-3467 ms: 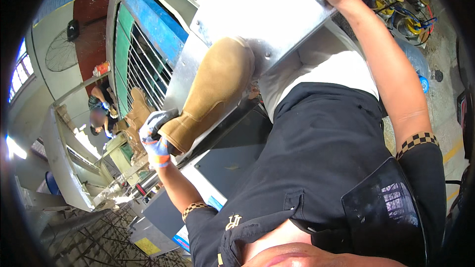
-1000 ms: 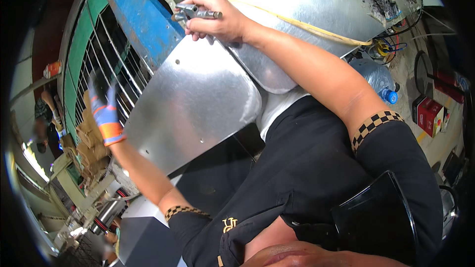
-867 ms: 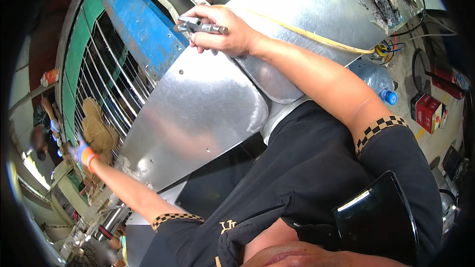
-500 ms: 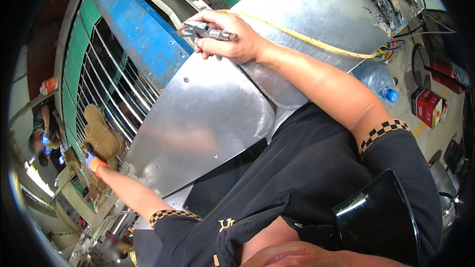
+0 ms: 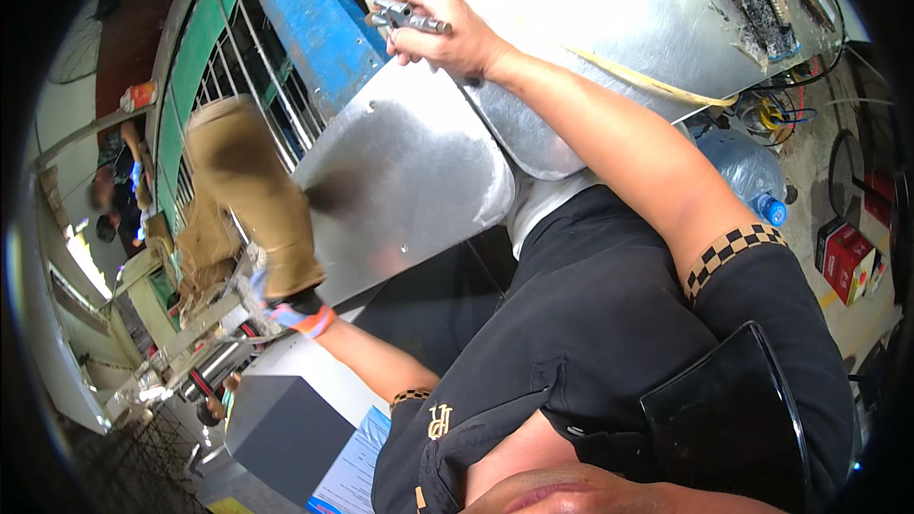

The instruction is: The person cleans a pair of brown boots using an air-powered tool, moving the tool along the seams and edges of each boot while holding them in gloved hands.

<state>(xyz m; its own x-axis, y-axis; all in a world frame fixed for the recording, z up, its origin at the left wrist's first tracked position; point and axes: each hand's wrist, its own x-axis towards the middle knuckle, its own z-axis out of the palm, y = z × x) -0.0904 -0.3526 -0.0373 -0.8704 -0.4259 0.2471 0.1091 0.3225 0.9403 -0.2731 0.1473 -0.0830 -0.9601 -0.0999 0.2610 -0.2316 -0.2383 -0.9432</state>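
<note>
My left hand (image 5: 290,315), in a pale glove with an orange cuff, grips a tan boot (image 5: 271,219) by its lower end, where a dark piece shows. The boot is held up, its other end slanting up and left, slightly blurred, above the left edge of a shiny metal sheet (image 5: 419,162). My bare right hand (image 5: 452,33) is closed around a small metal spray gun (image 5: 409,19) over the sheet's upper end. A yellow hose (image 5: 652,84) lies across the metal on the right.
More tan boots (image 5: 205,257) stand on the left beside a barred green frame (image 5: 176,124). A blue panel (image 5: 309,14) borders the sheet. On the right floor are a large clear bottle (image 5: 738,167) and a red box (image 5: 845,262). Another person (image 5: 119,190) is at far left.
My left hand has brought the tan boot from the rack at left toward me and the sheet. My right hand still holds the spray gun; the view has shifted a little.
</note>
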